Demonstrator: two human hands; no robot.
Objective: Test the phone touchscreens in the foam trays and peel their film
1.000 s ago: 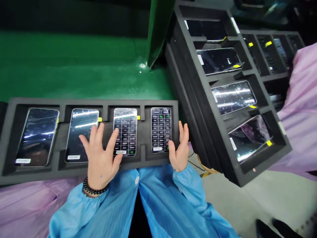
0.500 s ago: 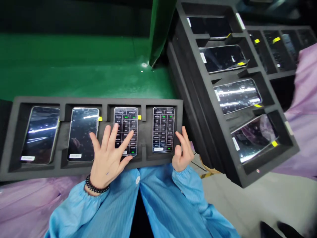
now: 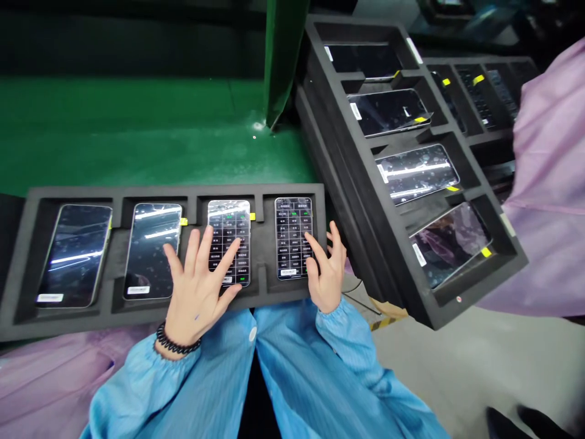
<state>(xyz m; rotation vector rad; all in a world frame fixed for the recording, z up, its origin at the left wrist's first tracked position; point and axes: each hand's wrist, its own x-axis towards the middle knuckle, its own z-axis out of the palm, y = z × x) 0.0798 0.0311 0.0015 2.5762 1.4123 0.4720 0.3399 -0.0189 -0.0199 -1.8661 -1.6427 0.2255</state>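
Note:
A black foam tray (image 3: 158,190) lies before me, with a phone in each compartment. My left hand (image 3: 196,283) is spread palm down, its fingers over the third phone (image 3: 228,210), whose screen shows a grid of cells with some green entries. Its outer finger reaches the edge of the dark-screened second phone (image 3: 150,250). At the right end, my right hand (image 3: 328,277) has its fingers apart, the index fingertip at the screen of the rightmost phone (image 3: 287,244), which shows a similar grid. The leftmost phone (image 3: 75,256) is dark and untouched.
At right, a stack of black foam trays (image 3: 365,146) holds phones with white labels and yellow tabs. Another phone tray (image 3: 464,137) stands behind it. A green post (image 3: 283,61) rises from the green bench (image 3: 183,146). People in pink garments (image 3: 553,152) are on both sides.
My right hand has moved left from beside the tray's edge, its index finger now at the rightmost phone's screen. My left hand stays spread over the third phone. The view has shifted slightly.

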